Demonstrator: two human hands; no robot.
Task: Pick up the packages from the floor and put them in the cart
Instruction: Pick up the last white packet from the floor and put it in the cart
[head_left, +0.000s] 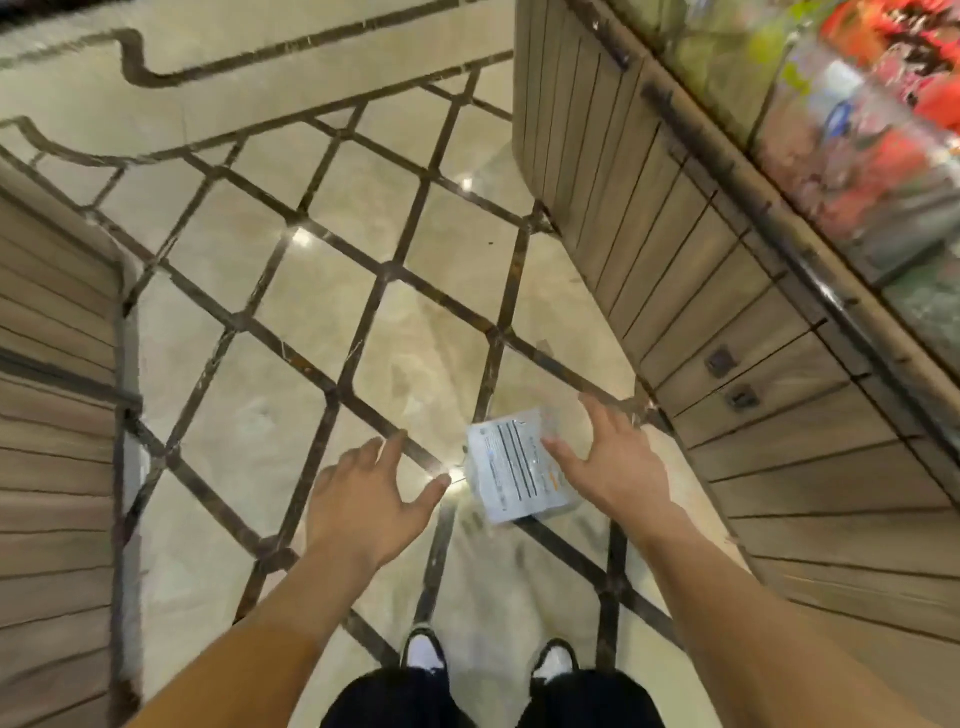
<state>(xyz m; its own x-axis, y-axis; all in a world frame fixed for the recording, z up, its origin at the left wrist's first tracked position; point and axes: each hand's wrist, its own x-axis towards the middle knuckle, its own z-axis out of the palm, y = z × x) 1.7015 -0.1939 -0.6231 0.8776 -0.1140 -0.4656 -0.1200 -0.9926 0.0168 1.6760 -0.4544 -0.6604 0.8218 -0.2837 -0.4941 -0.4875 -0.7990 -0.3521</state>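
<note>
A flat white package (511, 467) with dark printed lines lies on the glossy marble floor, just ahead of my feet. My right hand (610, 460) hovers over its right edge with fingers spread, and I cannot tell whether it touches the package. My left hand (371, 493) is held out to the left of the package, fingers apart, holding nothing. No cart is in view.
A wood-slatted display counter (727, 312) with a glass case of bright orange goods (883, 130) runs along the right. Another slatted counter (57, 415) stands at the left. Beige floor (311, 286) with dark diamond inlay lies between them. My shoes (426, 652) show at the bottom.
</note>
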